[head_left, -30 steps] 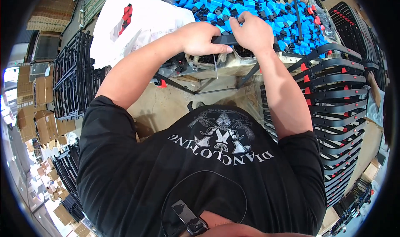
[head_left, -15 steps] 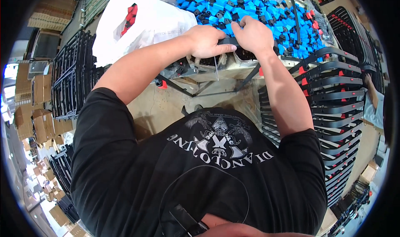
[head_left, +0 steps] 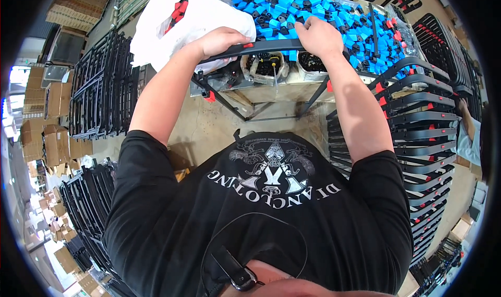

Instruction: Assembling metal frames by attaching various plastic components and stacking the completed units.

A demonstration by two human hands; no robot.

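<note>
A black metal frame [head_left: 271, 46] hangs between my hands, its top bar level above the front edge of the worktable. Toward the left end of that bar my left hand [head_left: 223, 40] is closed over it, next to a small red clip [head_left: 248, 45]. My right hand [head_left: 320, 37] closes on the bar's right part, thumb side up; its fingertips are partly hidden. Lower tubes of the frame, with red pieces [head_left: 210, 96] on them, reach down below the table edge. Just under the bar stand a tub of small black parts [head_left: 258, 78] holding a yellow-handled screwdriver [head_left: 275, 66], and another tub [head_left: 311, 62].
Blue plastic caps [head_left: 292, 10] lie heaped across the table. At its left is a white plastic bag [head_left: 156, 31] with red pieces. Black frames [head_left: 422, 119] stack up on my right, more frames [head_left: 99, 88] on my left. Another person's arm [head_left: 467, 117] shows at far right.
My left hand has slid left along the bar, away from my right hand. More of the bar, its red clip and the tubs now show. My right hand stays nearly in place.
</note>
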